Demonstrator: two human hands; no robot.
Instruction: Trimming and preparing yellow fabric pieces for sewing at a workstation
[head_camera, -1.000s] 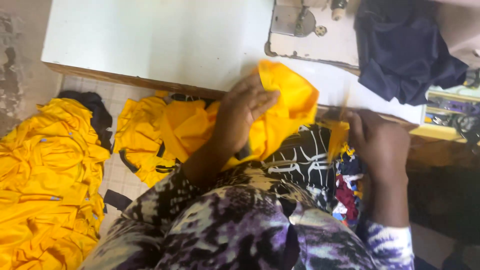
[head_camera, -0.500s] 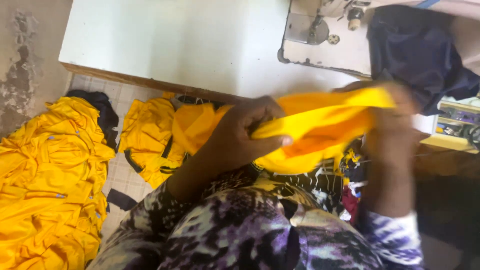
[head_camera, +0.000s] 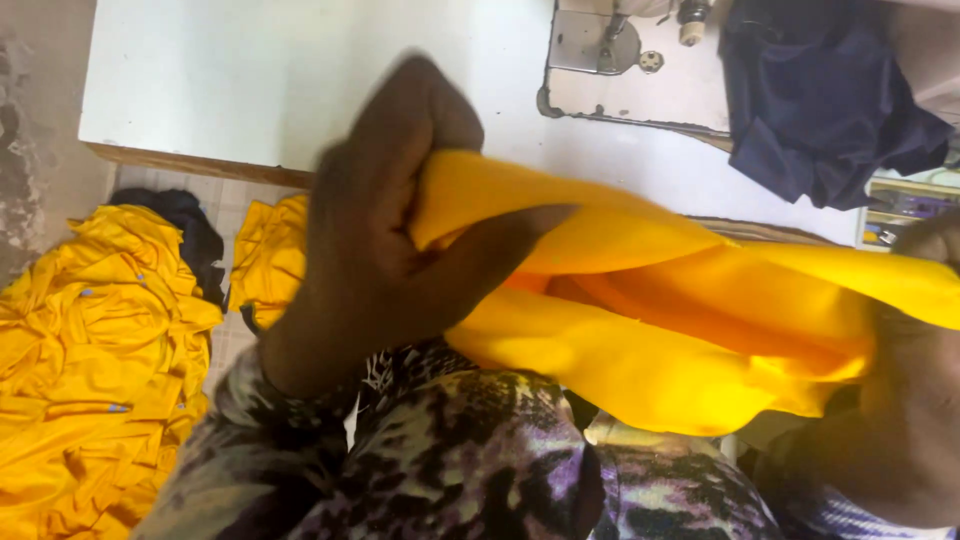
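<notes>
nearest the camera is the person's lap, covered in a patterned garment (head_camera: 470, 470) of purple, black and white, whose sleeve runs up to the left wrist. just above it the left hand (head_camera: 385, 225) is closed tight around one end of a yellow cloth (head_camera: 660, 320), the fingers curled into a fist over a bunched fold and the thumb stretched out along the fabric's upper edge. the cloth spans from that fist across to the right side of the view, held up above the lap and in front of the table edge, sagging a little in the middle with a darker orange fold inside. the right hand (head_camera: 915, 400) sits at the far right, mostly hidden behind the cloth's other end and blurred; it seems to grip the fabric, but i cannot tell how its fingers lie. down on the floor to the left lies a heap of yellow garments (head_camera: 95, 370), with a dark cloth (head_camera: 185, 225) at its upper edge and another yellow piece (head_camera: 270, 255) just below the table. farther off is the white table (head_camera: 230, 80), with the grey base of a sewing machine (head_camera: 620, 70) set into it and a navy fabric (head_camera: 820, 100) piled beside it at the right.
</notes>
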